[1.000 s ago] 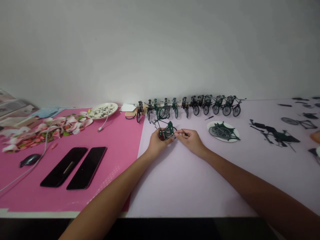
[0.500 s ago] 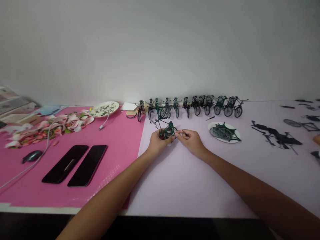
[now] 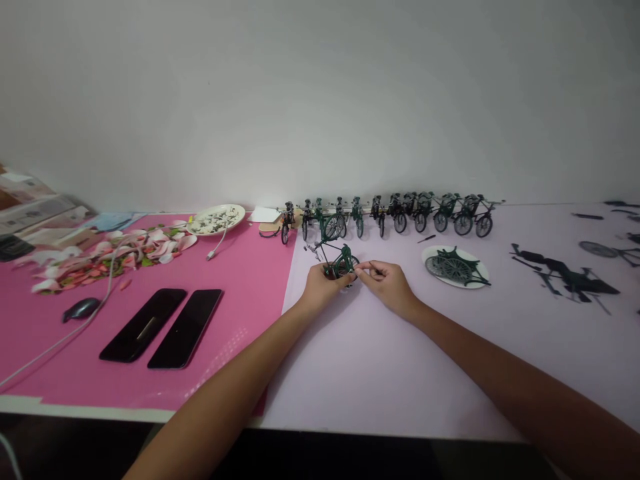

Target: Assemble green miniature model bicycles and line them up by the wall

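Note:
A small dark green model bicycle (image 3: pixel 345 257) is held above the pale lilac table covering, its handlebar pointing to the left. My left hand (image 3: pixel 320 288) grips it low down, with the thumb by the wheel. My right hand (image 3: pixel 387 283) has its thumb and index finger pinched at the right side of the same wheel; whether a tiny part sits between those fingertips is too small to tell. Just behind stands a row of finished-looking model bicycles (image 3: pixel 440 212). A white plate (image 3: pixel 485 279) with green frames and grey wheels lies to the right of my right hand.
Dark loose parts (image 3: pixel 570 273) lie at the right, and a thin black rod (image 3: pixel 427 239) behind the plate. On the pink covering are two black phones (image 3: pixel 185 330), a computer mouse (image 3: pixel 81 309), petal-like pieces (image 3: pixel 120 257), a white cable and a plate of small pieces (image 3: pixel 215 220).
The whole scene has shifted slightly to the right in the view. Both hands stay on the model bicycle in nearly the same pose.

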`<state>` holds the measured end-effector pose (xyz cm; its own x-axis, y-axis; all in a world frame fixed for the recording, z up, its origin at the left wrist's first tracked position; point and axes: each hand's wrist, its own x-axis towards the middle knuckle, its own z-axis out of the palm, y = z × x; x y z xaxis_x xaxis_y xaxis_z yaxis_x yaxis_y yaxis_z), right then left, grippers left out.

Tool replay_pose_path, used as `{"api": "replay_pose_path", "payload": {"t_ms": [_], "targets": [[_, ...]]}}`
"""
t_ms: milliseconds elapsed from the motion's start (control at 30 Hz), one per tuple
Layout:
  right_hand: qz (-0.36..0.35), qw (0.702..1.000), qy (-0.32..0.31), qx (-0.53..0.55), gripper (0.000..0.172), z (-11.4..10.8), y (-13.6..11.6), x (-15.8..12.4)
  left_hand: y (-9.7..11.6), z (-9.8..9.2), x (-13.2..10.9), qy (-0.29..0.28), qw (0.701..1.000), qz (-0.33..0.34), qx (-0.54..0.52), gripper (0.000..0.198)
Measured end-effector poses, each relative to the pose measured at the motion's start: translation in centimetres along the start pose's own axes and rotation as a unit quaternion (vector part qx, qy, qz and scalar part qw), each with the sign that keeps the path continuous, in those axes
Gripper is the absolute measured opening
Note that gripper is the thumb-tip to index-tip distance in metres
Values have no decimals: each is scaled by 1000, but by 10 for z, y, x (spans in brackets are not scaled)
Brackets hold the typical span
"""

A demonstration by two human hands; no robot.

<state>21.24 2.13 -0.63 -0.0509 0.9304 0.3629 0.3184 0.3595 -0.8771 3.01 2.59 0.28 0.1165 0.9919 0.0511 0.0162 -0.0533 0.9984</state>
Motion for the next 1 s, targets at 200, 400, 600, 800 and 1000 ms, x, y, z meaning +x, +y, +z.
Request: {"api": "replay_pose_path", "payload": {"t_ms": [200,400,600,800,1000], "targets": [[5,1000,4,4,53,2,5,0,-3,0,1,0,1000,6,-11,30],[5,1000,-3,9,54,1,3,0,-3,-1,2,2,1000,8,2,29],[-5,1000,0,-2,53,0,-1,-1,0,0,1,1,1000,10,9,29],[-11,1000,0,-19,47,0,-3,-2,-2,1,0,9,999,23,26,30],[-18,999,2,-30,42,2,-3,-3,-1,1,-1,12,999,34,34,31]]}}
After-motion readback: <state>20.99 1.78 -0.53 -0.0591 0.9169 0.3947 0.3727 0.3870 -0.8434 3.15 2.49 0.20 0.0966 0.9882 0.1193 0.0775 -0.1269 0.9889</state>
